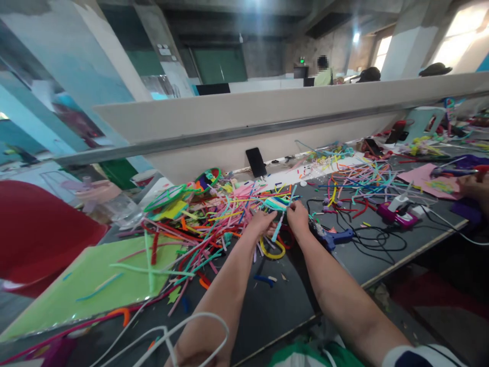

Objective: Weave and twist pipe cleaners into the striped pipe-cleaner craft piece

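Observation:
Both my hands meet over a big heap of coloured pipe cleaners (214, 214) on a dark table (275, 306). My left hand (262, 224) is closed, pinching the lower part of a light blue pipe cleaner (280, 220). My right hand (297, 216) is closed too, pinching the same pipe cleaner near its upper end. A yellow pipe cleaner loop (272, 251) lies just below my hands. Right beside my right wrist rests a blue glue gun (336, 237).
A green sheet (87, 285) lies at the left, a pink sheet (428, 178) at the right. Black cables (374, 239) coil by the glue gun. A dark phone (255, 162) leans on the white divider wall (267, 109). Another person's hand (473, 187) works at far right.

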The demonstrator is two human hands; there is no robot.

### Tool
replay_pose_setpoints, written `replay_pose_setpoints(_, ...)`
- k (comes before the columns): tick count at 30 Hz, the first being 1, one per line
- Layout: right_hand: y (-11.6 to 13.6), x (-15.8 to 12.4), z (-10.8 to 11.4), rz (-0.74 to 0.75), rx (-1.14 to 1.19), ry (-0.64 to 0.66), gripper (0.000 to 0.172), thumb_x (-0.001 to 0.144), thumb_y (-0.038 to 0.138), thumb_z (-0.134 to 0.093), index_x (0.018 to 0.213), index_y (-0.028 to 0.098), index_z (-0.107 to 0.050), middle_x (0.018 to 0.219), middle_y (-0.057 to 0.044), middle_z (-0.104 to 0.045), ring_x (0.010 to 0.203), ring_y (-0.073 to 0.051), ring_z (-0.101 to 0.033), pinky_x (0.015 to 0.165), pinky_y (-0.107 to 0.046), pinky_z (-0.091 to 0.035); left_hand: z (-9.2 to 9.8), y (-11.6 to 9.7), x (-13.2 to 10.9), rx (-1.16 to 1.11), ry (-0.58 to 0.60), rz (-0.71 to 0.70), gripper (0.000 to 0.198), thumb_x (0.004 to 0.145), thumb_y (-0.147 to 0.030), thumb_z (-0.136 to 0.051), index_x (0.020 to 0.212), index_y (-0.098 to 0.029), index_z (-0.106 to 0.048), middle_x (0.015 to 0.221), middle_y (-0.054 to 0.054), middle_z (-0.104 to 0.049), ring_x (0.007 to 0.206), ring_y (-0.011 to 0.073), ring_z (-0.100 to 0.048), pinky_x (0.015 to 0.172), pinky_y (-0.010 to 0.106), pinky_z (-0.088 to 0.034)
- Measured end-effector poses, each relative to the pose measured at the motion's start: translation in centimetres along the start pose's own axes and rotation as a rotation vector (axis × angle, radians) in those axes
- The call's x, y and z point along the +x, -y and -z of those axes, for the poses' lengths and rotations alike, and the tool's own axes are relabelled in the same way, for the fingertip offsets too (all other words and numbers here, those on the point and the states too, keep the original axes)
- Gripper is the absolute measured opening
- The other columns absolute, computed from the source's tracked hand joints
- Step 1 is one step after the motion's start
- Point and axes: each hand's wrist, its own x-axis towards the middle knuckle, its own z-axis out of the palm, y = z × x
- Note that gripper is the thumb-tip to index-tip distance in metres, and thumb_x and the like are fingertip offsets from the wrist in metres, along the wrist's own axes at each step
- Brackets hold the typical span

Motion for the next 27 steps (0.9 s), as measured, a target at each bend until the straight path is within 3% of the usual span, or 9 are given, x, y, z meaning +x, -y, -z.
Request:
replay_pose_setpoints(3, 0.4, -0.1, 0.4, -0.008, 0.076, -0.023, 0.011, 0.077, 0.023, -0.049, 0.079, 0.021, -0.059, 0.074, -0.001, -0.062, 0.07, -0.017, -0.053, 0.068, -0.027, -0.039, -1.1, -0.1, -0.6, -0.057, 0.206, 0.251, 0.025, 0.066, -0.034, -0.074, 0.07, -0.014, -0.06, 0.057, 0.008, -0.061, 0.056, 0.0217, -0.063, 0.057, 0.037, -0.053)
replay_pose_setpoints(6, 0.6, -0.2, 0.5, -0.008, 0.115, -0.022, 0.01, 0.076, 0.023, -0.05, 0.078, 0.021, -0.059, 0.075, -0.002, -0.063, 0.071, -0.017, -0.054, 0.069, -0.028, -0.04, -1.8, -0.2, -1.0, -0.147, 0.322, 0.358, 0.018, 0.07, -0.027, -0.069, 0.079, -0.012, -0.063, 0.066, 0.009, -0.065, 0.06, 0.0184, -0.064, 0.062, 0.034, -0.055)
replay_pose_setpoints(11, 1.1, -0.1, 1.0, 0.049, 0.197, -0.062, 0.012, 0.078, 0.028, -0.051, 0.081, 0.021, -0.059, 0.079, -0.002, -0.062, 0.075, -0.018, -0.055, 0.073, -0.029, -0.042, -1.9, 0.1, -1.0, -0.298, 0.358, 0.26, 0.032, 0.065, -0.013, -0.071, 0.096, -0.014, -0.066, 0.078, 0.007, -0.069, 0.065, 0.0152, -0.065, 0.063, 0.027, -0.053)
replay_pose_setpoints(17, 1.9, -0.3, 2.5, 0.217, 0.22, -0.35, 0.016, 0.081, 0.034, -0.054, 0.08, 0.018, -0.059, 0.1, -0.009, -0.057, 0.102, -0.021, -0.05, 0.094, -0.035, -0.036, -2.9, 0.6, -1.7, -0.412, 0.331, 0.061, 0.047, 0.061, -0.018, -0.078, 0.106, -0.015, -0.064, 0.082, 0.005, -0.069, 0.065, 0.0125, -0.064, 0.064, 0.024, -0.051)
replay_pose_setpoints(22, 2.2, -0.3, 2.9, 0.132, 0.355, -0.436, 0.02, 0.082, 0.038, -0.054, 0.08, 0.018, -0.057, 0.11, -0.01, -0.048, 0.109, -0.02, -0.047, 0.098, -0.035, -0.034, -4.1, 0.2, -2.7, -0.468, 0.313, -0.076, 0.045, 0.061, -0.019, -0.078, 0.104, -0.015, -0.065, 0.088, 0.006, -0.069, 0.076, 0.0144, -0.065, 0.07, 0.024, -0.051)
replay_pose_setpoints(27, 2.4, 0.1, 3.0, 0.033, 0.489, -0.462, 0.021, 0.081, 0.04, -0.053, 0.081, 0.019, -0.052, 0.114, -0.011, -0.044, 0.112, -0.019, -0.046, 0.098, -0.031, -0.035, -4.6, 0.3, -3.1, -0.475, 0.269, -0.103, 0.047, 0.062, -0.021, -0.078, 0.106, -0.016, -0.065, 0.09, 0.006, -0.069, 0.074, 0.0139, -0.065, 0.07, 0.026, -0.051)
